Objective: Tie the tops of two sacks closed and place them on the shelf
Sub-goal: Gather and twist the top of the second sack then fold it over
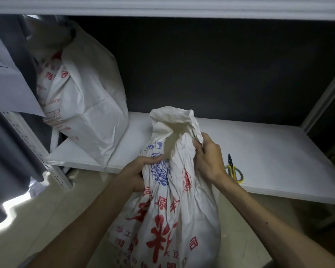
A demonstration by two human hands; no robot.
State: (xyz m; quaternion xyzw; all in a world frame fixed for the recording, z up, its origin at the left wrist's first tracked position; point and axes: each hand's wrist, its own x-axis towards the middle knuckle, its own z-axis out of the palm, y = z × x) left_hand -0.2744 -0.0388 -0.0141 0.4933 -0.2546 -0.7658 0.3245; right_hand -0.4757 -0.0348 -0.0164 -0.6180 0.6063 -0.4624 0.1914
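Gathering of the neck in hand: printed flour sack (174, 209) upright on the floor before the white shelf (269, 151), top open and untied. Left hand (138, 171) and right hand (207, 157), fingers (198, 149) closed, bunching cloth at either side. Second sack (85, 97) on the shelf, far left. Yellow-handled scissors (233, 169) beside the right hand. Next, judged: twisting and knotting; no cord visible.

sacks (174, 190): 2 | scissors (234, 170): 1, apparently | shelf (269, 151): 1 | hands (208, 157): 2
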